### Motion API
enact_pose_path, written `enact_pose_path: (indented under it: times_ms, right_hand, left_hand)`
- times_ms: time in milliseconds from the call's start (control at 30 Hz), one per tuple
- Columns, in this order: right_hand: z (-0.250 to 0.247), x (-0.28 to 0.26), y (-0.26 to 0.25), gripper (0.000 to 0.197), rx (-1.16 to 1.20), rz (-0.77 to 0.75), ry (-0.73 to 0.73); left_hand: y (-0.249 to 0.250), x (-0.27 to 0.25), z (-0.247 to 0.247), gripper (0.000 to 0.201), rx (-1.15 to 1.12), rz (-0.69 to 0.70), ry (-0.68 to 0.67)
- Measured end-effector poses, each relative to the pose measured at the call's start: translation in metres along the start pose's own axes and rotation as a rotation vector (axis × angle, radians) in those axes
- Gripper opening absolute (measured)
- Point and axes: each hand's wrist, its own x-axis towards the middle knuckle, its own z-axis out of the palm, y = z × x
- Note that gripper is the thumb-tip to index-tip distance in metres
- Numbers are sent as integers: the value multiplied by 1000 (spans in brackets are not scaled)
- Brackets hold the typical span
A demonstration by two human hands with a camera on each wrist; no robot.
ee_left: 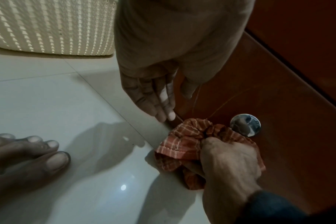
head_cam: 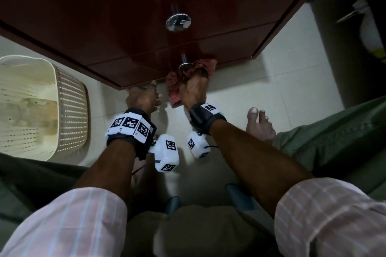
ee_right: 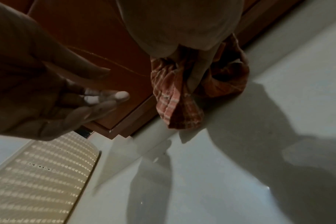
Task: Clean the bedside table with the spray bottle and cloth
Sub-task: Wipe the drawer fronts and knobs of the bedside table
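Sleeves nearest; cloth (head_cam: 175,87) is bunched in right hand (head_cam: 193,89) against bedside table (head_cam: 133,33) lower front, left hand (head_cam: 144,98) slack, empty; wiping underway, remaining face to be swept next.

Pink striped sleeves (head_cam: 62,221), green trousers (head_cam: 334,137), black wristbands (head_cam: 205,119) bearing white coded marker blocks (head_cam: 167,152).

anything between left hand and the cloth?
Nothing: a bare gap over floor tile separates the left hand from the cloth, clearest in the left wrist view.

Bunched cloth (ee_left: 184,145) in right hand (ee_left: 228,160) against bedside table (ee_left: 278,91).
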Motion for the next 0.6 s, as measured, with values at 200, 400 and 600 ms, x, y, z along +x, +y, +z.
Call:
enact_pose_path:
  times_ms: [200, 400, 600]
  right_hand:
    - [-16, -24, -42, 36, -268, -506, -457]
    - [-19, -38, -93, 12, -288, -1064, 144]
    - [-5, 7, -68, 23, -776, -1623, -243]
  left_hand:
    - [-3, 3, -20, 71, 2, -23, 199]
    - [9, -21, -54, 43, 72, 133, 287]
    - [-38, 25, -52, 77, -11, -43, 129]
